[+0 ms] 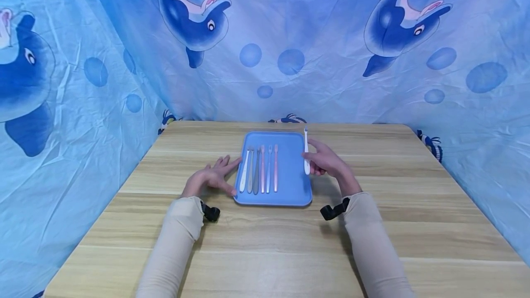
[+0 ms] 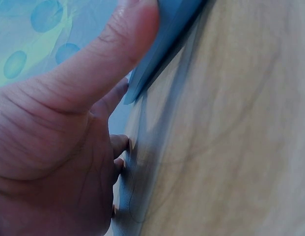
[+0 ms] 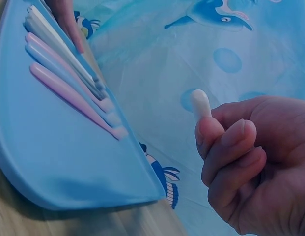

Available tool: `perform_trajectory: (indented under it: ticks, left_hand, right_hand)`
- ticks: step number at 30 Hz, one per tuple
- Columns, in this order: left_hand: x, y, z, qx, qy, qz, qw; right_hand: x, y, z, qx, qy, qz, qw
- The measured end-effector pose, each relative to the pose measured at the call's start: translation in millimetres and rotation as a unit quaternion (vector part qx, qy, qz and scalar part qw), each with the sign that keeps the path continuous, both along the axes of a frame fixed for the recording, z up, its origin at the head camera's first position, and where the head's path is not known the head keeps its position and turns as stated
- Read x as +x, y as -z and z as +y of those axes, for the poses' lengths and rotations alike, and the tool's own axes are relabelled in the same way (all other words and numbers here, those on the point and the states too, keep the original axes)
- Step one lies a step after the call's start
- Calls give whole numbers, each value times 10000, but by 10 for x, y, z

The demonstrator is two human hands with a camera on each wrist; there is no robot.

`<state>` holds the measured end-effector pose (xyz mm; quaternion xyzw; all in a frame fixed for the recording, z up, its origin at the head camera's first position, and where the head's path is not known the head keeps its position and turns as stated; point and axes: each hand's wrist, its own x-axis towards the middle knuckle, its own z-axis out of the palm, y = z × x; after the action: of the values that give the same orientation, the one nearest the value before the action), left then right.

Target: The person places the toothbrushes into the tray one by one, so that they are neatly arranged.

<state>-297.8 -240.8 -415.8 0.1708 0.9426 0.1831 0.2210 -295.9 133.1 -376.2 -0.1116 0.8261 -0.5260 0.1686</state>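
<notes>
A blue tray [image 1: 293,178] carries several toothbrushes in a row on its left half, handles toward the near edge. They are white [image 1: 244,178], grey [image 1: 256,176], pink [image 1: 275,174] and light blue [image 1: 268,176]. My left hand [image 1: 212,178] rests at the tray's left side, fingers spread, with the thumb [image 2: 125,39] against its near left corner. In my right hand [image 1: 329,160] a white toothbrush [image 1: 307,165] is pinched between thumb and fingers, bristle end pointing away, over the tray's right edge. Its rounded handle end [image 3: 200,102] sticks out of the fingers in the right wrist view.
The tray lies on a wood-grain table [image 1: 265,252], toward its far edge. A blue curtain [image 1: 265,22] printed with dolphins and bubbles hangs behind the table and along its sides.
</notes>
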Motion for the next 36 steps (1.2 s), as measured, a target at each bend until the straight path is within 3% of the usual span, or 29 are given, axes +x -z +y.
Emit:
perform_trajectory:
  ticks: [6, 16, 27, 36]
  left_hand:
    - [-16, 20, -11, 54, -42, -17, 10000]
    - [-105, 235, -78, -44, -63, 45, 10000]
    - [56, 15, -1, 168, -83, -21, 9998]
    - [48, 7, -4, 129, -29, -29, 9999]
  right_hand:
    - [-8, 51, -73, 134, 57, -4, 9999]
    - [-3, 187, -193, 280, 25, -82, 9996]
    - [-29, 279, -343, 464, 36, -98, 9989]
    - [-54, 363, -457, 667, 48, -71, 9977]
